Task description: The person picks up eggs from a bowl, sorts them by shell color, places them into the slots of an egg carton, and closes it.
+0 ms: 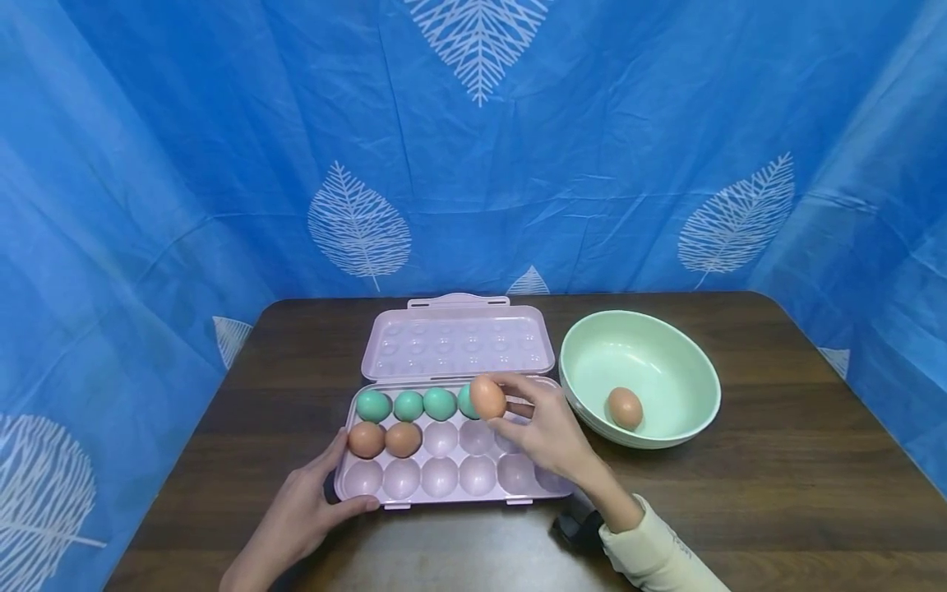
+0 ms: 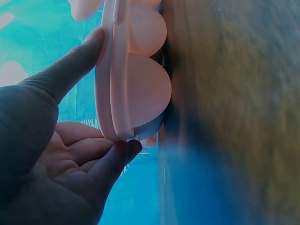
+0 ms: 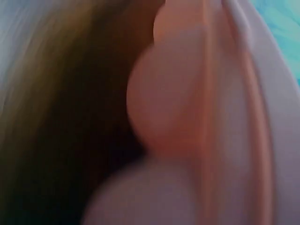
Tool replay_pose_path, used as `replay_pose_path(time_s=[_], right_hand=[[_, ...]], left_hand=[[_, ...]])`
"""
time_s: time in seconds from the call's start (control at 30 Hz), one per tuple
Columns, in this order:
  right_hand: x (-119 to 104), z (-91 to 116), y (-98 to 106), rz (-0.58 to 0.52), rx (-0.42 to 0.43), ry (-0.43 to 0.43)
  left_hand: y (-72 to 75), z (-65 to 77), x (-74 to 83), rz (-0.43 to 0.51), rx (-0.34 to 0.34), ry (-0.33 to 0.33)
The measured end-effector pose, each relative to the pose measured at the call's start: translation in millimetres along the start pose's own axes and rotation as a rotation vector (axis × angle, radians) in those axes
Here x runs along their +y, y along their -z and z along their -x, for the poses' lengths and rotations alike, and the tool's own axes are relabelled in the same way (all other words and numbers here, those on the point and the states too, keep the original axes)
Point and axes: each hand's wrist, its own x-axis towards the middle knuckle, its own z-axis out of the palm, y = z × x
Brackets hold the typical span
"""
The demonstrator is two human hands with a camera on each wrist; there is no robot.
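My right hand [image 1: 549,427] pinches a brown egg [image 1: 488,397] between thumb and fingers above the egg box [image 1: 477,475]. The box is pale pink plastic and lies with its lid laid back. With thumb on the front rim and fingers at the left end, my left hand [image 1: 303,501] grips it; the left wrist view shows the thumb [image 2: 77,58] at the rim. Several green eggs [image 1: 440,404] fill cups of the back row, one partly behind the held egg. Two brown eggs [image 1: 403,440] sit at the left of the middle row. Blurred box cups [image 3: 164,89] fill the right wrist view.
Right of the box stands a light green bowl [image 1: 669,370] with one brown egg [image 1: 625,409] in it. The open lid [image 1: 459,341] lies behind the cups. A dark wooden table [image 1: 799,460] carries everything, and a blue leaf-print curtain [image 1: 562,214] hangs behind.
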Motion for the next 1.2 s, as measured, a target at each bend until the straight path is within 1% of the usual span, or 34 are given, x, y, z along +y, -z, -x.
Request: replay_pose_path(time_s=[0.2,0.4,0.67,0.73,0.83,0.93,1.1,1.2], right_hand=[[-5.7,-1.6,-24.2,0.058,-0.051,0.03],[-2.9,-1.6,-45.2,0.091,-0.073,0.041],[-5.6,-5.2,-63.0,0.205,-0.102,0.031],[-5.0,-7.1,-65.9,0.189,-0.118,0.0],[-2.9,-9.2,-69.5,0.106,-0.146,-0.074],[-0.6,-10.0,-72.0,0.019,-0.166,-0.132],[1.5,-8.9,-73.9,0.022,-0.169,-0.139],[1.2,-7.6,-76.1,-0.004,-0.169,-0.141]], left_hand=[[1.2,1.4,0.2,0.014,0.011,-0.009],[-0.2,0.8,1.4,0.01,0.012,-0.013],[-1.0,2.5,-0.3,0.008,0.077,-0.077],[-0.7,2.9,-0.4,0.008,0.083,-0.082],[0.1,2.8,-0.5,0.009,0.068,-0.074],[0.9,2.3,0.2,0.009,0.046,-0.05],[0.1,1.2,1.8,0.006,0.029,-0.019],[-0.2,0.5,1.9,0.007,0.024,-0.011]])
